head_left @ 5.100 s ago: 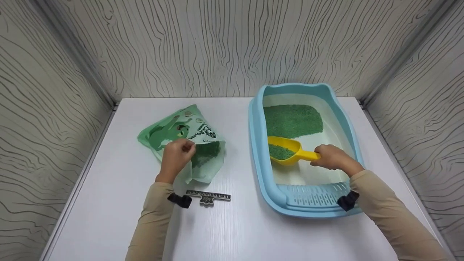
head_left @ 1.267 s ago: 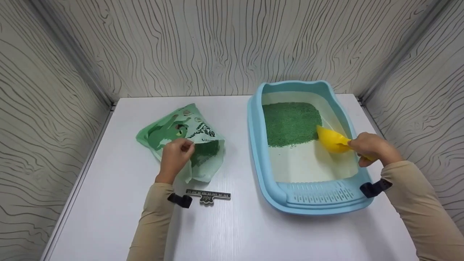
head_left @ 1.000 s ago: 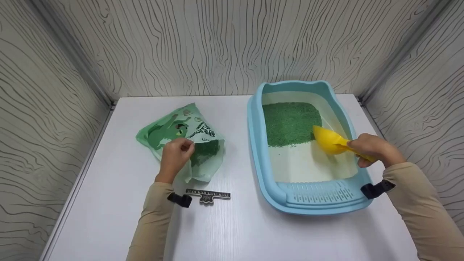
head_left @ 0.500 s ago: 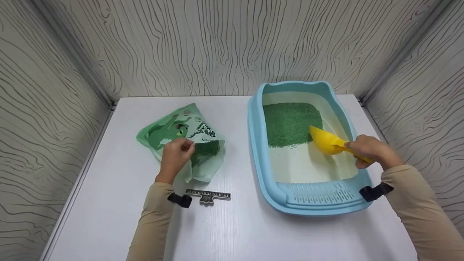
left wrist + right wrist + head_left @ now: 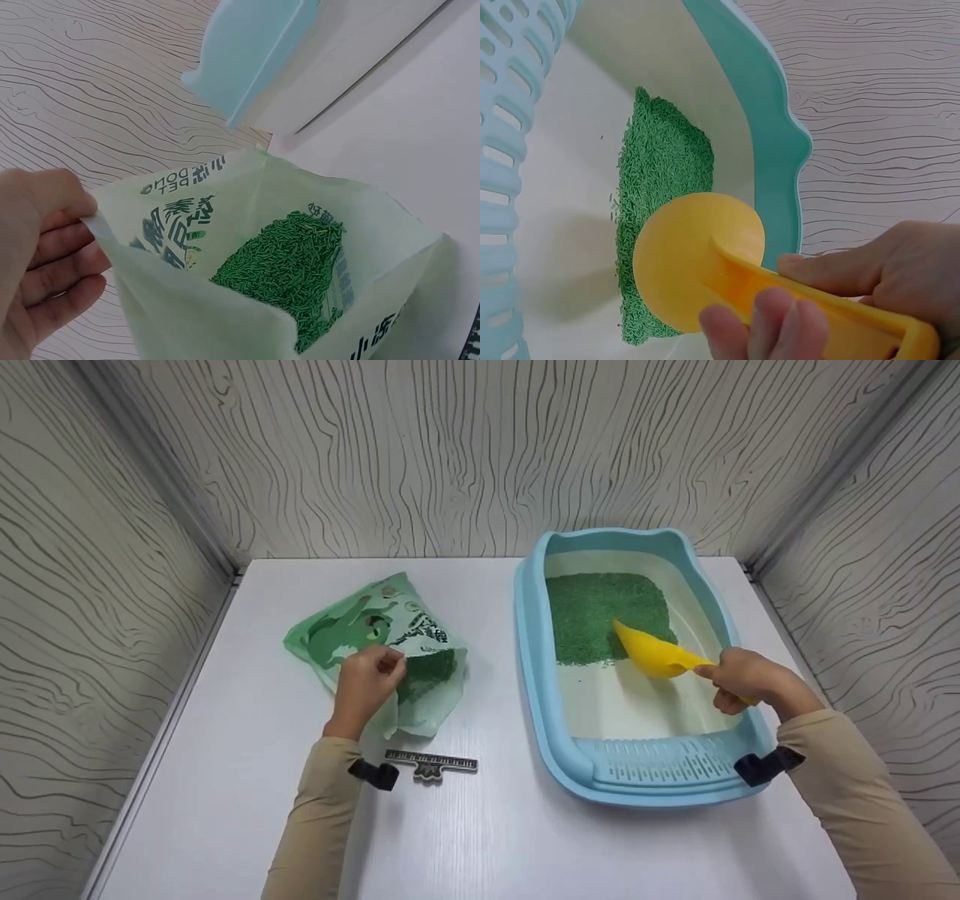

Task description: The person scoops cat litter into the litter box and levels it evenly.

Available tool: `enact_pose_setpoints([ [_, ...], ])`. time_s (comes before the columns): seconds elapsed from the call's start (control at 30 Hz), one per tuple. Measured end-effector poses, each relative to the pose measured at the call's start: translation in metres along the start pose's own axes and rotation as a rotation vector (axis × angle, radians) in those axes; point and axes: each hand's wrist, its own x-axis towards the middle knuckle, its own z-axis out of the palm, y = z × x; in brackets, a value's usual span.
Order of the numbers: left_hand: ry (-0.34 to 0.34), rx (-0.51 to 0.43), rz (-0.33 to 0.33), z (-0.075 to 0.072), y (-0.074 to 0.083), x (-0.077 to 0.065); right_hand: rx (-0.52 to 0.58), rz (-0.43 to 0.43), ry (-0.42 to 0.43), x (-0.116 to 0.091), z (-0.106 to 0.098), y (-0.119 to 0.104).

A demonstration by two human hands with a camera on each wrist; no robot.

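My right hand [image 5: 750, 679] grips the handle of a yellow scoop [image 5: 654, 654], its bowl tipped over with the rounded back showing. The scoop hangs over green pellet litter [image 5: 600, 604], spread across the far part of a light blue litter box [image 5: 551, 757]. In the right wrist view the scoop's bowl [image 5: 697, 262] covers part of the pellets. On the left, my left hand [image 5: 367, 682] pinches the mouth edge of a pale green litter bag [image 5: 352, 622] lying on the table. Green pellets [image 5: 289, 274] show inside the bag's opening in the left wrist view.
A dark metal clip with a ruler-like bar [image 5: 429, 765] lies on the white table [image 5: 457, 840] in front of the bag. The litter box has a slotted grate [image 5: 664, 765] at its near end. Wood-patterned walls [image 5: 465, 457] stand around the table.
Earlier the scoop lay upright in the box, filled with pellets; now it is turned over. Lately it has moved left above the litter, whose patch reaches nearer the front. My left hand stays put.
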Motion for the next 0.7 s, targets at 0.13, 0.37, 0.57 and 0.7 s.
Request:
enact_pose_setpoints([
  [0.13,0.001,-0.005,0.019,-0.0003,0.0007,0.0001,0.017,-0.022,-0.002,0.0003,0.0034,-0.0003],
  [0.37,-0.027,0.003,0.027,0.0028,-0.0009,-0.0030,0.032,-0.028,-0.003,0.0013,0.0067,-0.0029],
  [0.57,-0.012,0.033,0.062,0.0034,0.0007,-0.0022,-0.004,-0.062,0.011,0.0008,0.0077,-0.0024],
  [0.7,0.003,0.025,0.078,0.0015,0.0018,-0.0012,-0.012,-0.084,0.016,-0.0026,0.0080,-0.0028],
])
